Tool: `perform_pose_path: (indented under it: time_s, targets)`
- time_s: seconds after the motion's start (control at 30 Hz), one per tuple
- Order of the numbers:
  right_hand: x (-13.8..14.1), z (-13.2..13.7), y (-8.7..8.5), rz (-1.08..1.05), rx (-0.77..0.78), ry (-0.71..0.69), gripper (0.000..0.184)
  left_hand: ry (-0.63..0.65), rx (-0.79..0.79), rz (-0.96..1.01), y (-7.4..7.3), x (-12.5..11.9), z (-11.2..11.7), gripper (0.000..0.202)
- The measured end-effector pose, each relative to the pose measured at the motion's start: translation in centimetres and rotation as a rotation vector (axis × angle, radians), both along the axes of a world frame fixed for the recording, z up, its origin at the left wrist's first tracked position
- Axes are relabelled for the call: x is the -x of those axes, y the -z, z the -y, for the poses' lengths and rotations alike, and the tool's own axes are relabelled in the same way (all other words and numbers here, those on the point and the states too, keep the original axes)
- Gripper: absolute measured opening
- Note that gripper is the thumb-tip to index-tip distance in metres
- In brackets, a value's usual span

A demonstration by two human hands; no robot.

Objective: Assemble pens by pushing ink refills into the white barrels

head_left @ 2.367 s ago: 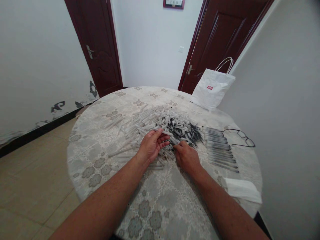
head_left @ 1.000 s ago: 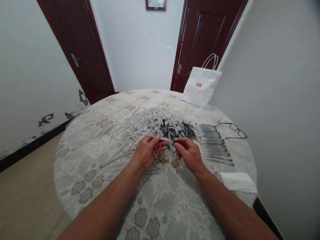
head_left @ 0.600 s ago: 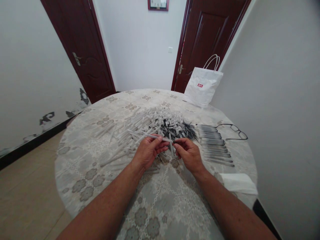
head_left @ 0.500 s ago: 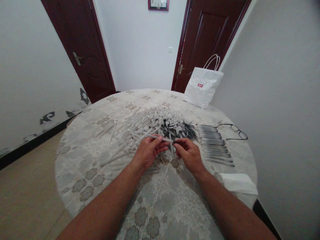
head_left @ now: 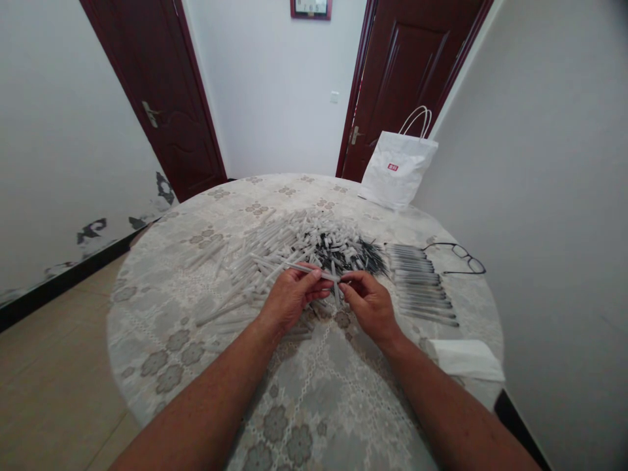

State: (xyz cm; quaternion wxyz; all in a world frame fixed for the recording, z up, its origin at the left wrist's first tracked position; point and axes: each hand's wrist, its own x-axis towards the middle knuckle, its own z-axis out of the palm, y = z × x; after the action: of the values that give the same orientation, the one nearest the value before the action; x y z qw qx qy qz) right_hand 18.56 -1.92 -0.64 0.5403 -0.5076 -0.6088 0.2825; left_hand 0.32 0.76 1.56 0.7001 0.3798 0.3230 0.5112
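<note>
My left hand [head_left: 293, 297] is closed on a translucent pen barrel [head_left: 300, 268] that sticks out to the upper left, held above the table. My right hand [head_left: 369, 302] pinches a thin part at the barrel's right end; the part is too small to name. Just beyond both hands lies a heap of loose pen barrels [head_left: 265, 252], white caps and black refills [head_left: 343, 252]. To the right of my right hand lies a neat row of assembled pens [head_left: 422, 284].
A round table with a lace floral cloth [head_left: 294, 399] holds everything. Black-rimmed glasses [head_left: 461, 258] lie at the right. A white paper bag [head_left: 398, 169] stands at the far edge. A folded white paper [head_left: 466, 360] lies near the right rim. Two dark doors stand behind.
Both hands have come up off the heap, the left with a barrel. Over the last second the right hand's fingertips have closed in on the barrel's end.
</note>
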Motion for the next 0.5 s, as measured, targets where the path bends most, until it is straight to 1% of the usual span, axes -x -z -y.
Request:
perform_pose_path:
  time_s: [0.1, 0.2, 0.3, 0.43, 0.5]
  targets:
    - [-0.07, 0.07, 0.05, 0.076, -0.051, 0.029, 0.02, 0.001, -0.005, -0.027, 0.13, 0.05, -0.1, 0.028]
    - [-0.21, 0.12, -0.05, 0.065, -0.004, 0.026, 0.026, 0.008, -0.012, -0.035, 0.19, 0.14, -0.16, 0.028]
    - [-0.43, 0.13, -0.26, 0.086, 0.051, -0.009, 0.031, 0.019, -0.021, -0.041, 0.15, 0.16, -0.11, 0.028]
    - [-0.51, 0.17, -0.3, 0.129, 0.092, -0.059, 0.044, 0.03, -0.021, -0.057, 0.12, 0.08, -0.02, 0.027]
    - [-0.4, 0.24, -0.19, 0.101, 0.092, -0.069, 0.043, 0.027, -0.012, -0.056, 0.16, 0.04, -0.03, 0.028]
